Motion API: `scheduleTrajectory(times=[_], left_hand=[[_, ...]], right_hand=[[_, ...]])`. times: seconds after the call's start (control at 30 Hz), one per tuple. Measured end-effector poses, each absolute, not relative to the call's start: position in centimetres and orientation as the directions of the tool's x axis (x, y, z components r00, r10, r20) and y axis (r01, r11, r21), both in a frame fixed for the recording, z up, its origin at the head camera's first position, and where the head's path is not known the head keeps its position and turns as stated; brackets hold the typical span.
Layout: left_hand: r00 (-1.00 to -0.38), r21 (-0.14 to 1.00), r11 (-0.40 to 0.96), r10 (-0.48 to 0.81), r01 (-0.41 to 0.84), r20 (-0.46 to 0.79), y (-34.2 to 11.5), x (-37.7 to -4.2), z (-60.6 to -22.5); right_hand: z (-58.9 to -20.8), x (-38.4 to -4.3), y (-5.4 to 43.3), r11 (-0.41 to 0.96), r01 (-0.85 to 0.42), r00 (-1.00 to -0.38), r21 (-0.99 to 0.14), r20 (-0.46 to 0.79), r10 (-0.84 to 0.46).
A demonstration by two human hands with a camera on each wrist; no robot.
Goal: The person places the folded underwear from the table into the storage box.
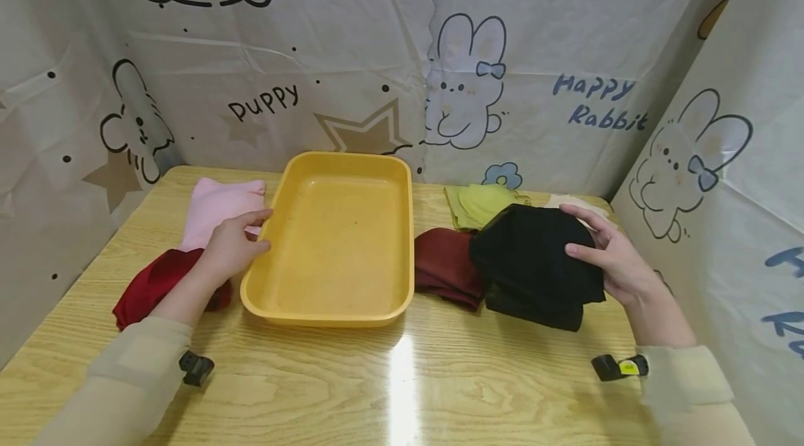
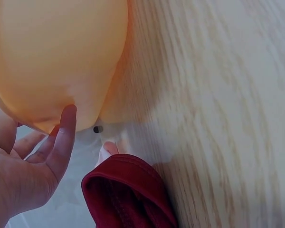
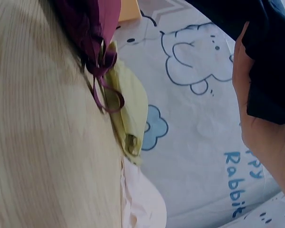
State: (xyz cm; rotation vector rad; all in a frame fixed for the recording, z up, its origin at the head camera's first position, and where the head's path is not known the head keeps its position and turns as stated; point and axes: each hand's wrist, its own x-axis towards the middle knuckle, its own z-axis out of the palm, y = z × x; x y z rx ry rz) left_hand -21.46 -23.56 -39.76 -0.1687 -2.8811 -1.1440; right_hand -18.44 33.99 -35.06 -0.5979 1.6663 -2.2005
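Pale sleeves (image 1: 132,366) nearest us; our left hand (image 1: 234,243) grips yellow tray (image 1: 329,250) to its right, crimson cloth (image 1: 153,285) at its left, pink cloth (image 1: 216,205) beyond; our right hand (image 1: 618,263) pinches black cloth (image 1: 534,257) to its left, maroon cloth (image 1: 446,264) farther left, lime cloth (image 1: 474,203) beyond that

- A tray (image 1: 333,243) sits left of the middle of the tabletop (image 1: 301,390), near the back edge.
- The first cloth (image 1: 216,209) is left of it, toward the back left corner.
- The second cloth (image 1: 157,282) is in front of the first, near the left edge.
- The third cloth (image 1: 442,257) is just right of the tray.
- The fourth cloth (image 1: 471,205) is behind the third.
- The fifth cloth (image 1: 534,261) is right of the third.
- The sixth cloth (image 1: 568,199) is near the back right corner.
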Motion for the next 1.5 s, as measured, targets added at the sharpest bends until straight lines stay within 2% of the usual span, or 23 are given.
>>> scheduleTrajectory(times=[0.27, 0.47, 0.77, 1.23, 1.5], left_hand=[[-0.994, 0.681, 0.723, 0.081, 0.112, 0.078, -23.4, -21.5, -39.8], [-0.994, 0.679, 0.726, 0.076, 0.112, 0.082, -23.4, -21.4, -39.8], [-0.986, 0.664, 0.733, 0.055, 0.147, 0.158, -23.5, -21.4, -40.6], [-0.975, 0.672, 0.723, 0.007, 0.159, 0.223, -23.4, -21.6, -41.6], [-0.976, 0.687, 0.71, 0.001, 0.155, 0.219, -23.3, -21.7, -41.7]], right_hand=[[-34.4, -18.7, 32.2, -0.27, -0.059, -0.89, -0.961, 0.173, -0.421], [-33.9, -19.0, 30.4, -0.32, -0.038, -0.91, -0.946, 0.166, -0.381], [-33.2, -19.6, 27.5, -0.368, -0.014, -0.935, -0.93, 0.142, -0.324], [-32.9, -20.4, 23.6, -0.412, 0.02, -0.932, -0.911, 0.132, -0.338], [-32.7, -20.6, 21.4, -0.419, 0.057, -0.93, -0.906, 0.104, -0.352]])
